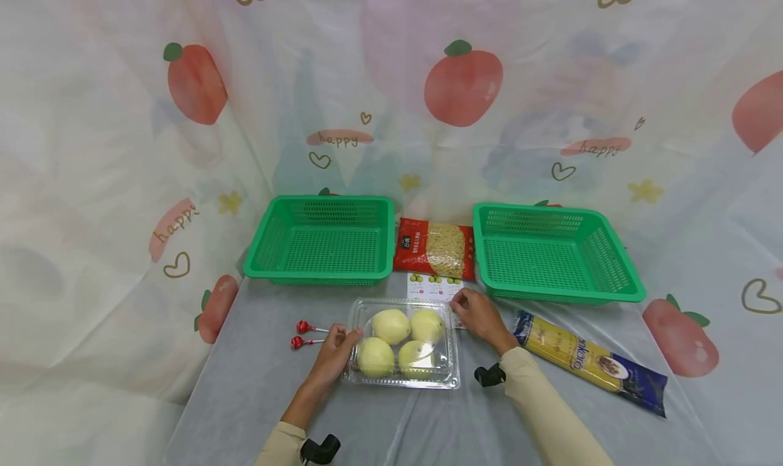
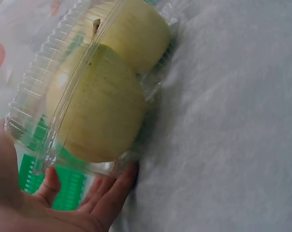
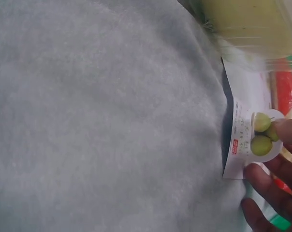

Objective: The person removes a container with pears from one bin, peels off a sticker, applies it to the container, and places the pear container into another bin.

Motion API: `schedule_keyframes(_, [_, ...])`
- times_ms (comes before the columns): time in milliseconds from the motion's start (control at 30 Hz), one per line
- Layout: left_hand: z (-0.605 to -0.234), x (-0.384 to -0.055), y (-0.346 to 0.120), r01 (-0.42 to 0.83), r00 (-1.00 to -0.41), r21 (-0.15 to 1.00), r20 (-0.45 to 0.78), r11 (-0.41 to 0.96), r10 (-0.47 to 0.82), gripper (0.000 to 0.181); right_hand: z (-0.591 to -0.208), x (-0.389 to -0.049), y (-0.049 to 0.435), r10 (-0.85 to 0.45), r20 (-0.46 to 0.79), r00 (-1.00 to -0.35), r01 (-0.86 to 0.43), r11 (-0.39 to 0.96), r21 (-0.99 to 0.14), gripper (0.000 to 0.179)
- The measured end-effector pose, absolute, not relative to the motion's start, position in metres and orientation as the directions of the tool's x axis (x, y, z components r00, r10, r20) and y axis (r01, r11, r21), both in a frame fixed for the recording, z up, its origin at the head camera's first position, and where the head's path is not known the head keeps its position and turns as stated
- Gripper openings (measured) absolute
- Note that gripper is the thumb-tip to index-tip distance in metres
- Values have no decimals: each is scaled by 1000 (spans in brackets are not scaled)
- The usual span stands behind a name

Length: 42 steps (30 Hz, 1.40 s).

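- From the head feed, I have the left hand [image 1: 332, 356] gripping the left side of a clear, ribbed plastic box [image 1: 400, 384], thumb on top, fingers against the side
- Four pale yellow-green round fruits [image 1: 391, 326] inside; box sits on grey cloth [image 1: 263, 384]
- Right hand [image 1: 481, 315] pinching a round white fruit-printed sticker [image 3: 261, 145], thumb over it, remaining fingers slightly spread
- Sticker overlaps a white printed paper sheet [image 3: 239, 145] beside the box; I can't tell whether it's detached
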<state>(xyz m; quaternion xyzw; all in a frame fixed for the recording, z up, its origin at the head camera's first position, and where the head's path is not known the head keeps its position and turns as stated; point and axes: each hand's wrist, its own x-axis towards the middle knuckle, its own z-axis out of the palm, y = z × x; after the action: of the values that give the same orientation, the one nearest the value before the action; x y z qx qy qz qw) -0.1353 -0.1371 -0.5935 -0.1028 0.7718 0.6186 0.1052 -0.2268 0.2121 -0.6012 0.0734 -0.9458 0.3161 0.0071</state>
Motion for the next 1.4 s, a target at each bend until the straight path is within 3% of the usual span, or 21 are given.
schedule_keyframes(200, [-591,-135,-137,-268,-963,910,-259,317,-71,45,-596,-224,213,-136,52,-989,-139,784,-605,12])
schedule_keyframes(733, [-590,-138,-137,-248,-968,936,-247,250,-38,67,-594,-221,214,-144,133,-981,-195,775,-601,9])
schedule_keyframes(1033, [-583,-145,-128,-134,-991,970,-125,202,-57,62,-591,-220,216,-142,116,-983,-183,766,-616,8])
schedule_keyframes(1233, [-580,-147,-120,-146,-989,971,-139,188,-51,59,-585,-217,214,-137,81,-987,-157,757,-634,8])
schedule_keyframes(1400, [-580,-147,-122,-118,-993,962,-108,248,-53,59,-571,-213,205,-139,168,-976,-213,772,-599,9])
